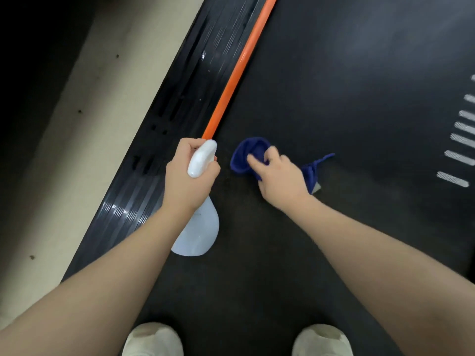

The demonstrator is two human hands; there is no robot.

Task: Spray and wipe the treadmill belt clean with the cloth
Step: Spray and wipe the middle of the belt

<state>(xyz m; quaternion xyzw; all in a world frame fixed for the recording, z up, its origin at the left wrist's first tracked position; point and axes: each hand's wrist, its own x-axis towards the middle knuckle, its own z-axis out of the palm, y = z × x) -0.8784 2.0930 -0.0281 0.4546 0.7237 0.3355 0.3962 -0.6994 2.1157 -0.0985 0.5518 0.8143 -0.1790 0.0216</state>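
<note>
The dark treadmill belt [334, 86] fills most of the view. My left hand [189, 178] is wrapped around the neck of a white spray bottle [198, 232], its nozzle pointing away from me over the belt's left side. My right hand [280, 179] presses a bunched blue cloth [243, 156] against the belt just right of the bottle. A corner of the cloth trails out to the right of my wrist.
An orange stripe [239, 70] runs along the belt's left edge, beside a ribbed black side rail [180, 104]. Beige floor [84, 124] lies further left. White dashes [460, 145] mark the belt at right. My two light shoes [154, 340] stand on the belt at the bottom.
</note>
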